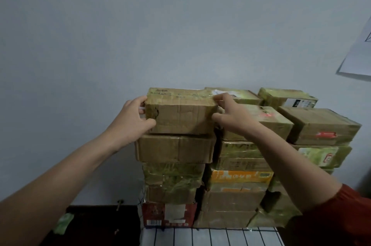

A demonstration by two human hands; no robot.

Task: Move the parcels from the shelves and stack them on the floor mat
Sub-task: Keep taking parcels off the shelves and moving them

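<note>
Hands: left hand (132, 118) is curled round the left end of the top parcel (180, 115), thumb on the front face. The right hand (235, 118) grips the right end, fingertips tucked in at the corner beside the neighbouring box. So both are wrapped on the same box and neither is spread flat.
Wall: plain pale wall (140, 24) behind everything, with a sheet of paper (359, 55) stuck up at the far right.
Parcels: big pile of taped brown cardboard parcels (232, 201), roughly three columns wide and several layers high, packed tight against each other.
Shelf: white wire shelf (210, 237) under the pile, only its front strip shows at the bottom.
Top parcel: on top of the left column, sitting on another brown box and right up against the box to its right. Honestly can't tell if it's lifted at all; it looks like it's resting there.
Red box: red box (168, 215) at the very bottom of the left column, buried under the rest.
Floor mat: not in view, so no idea what's stacked there.
Progress: looks early to me, since the shelf is loaded.
Left to do: lift this one off, carry it to the mat, then repeat for pretty much the whole pile.
</note>
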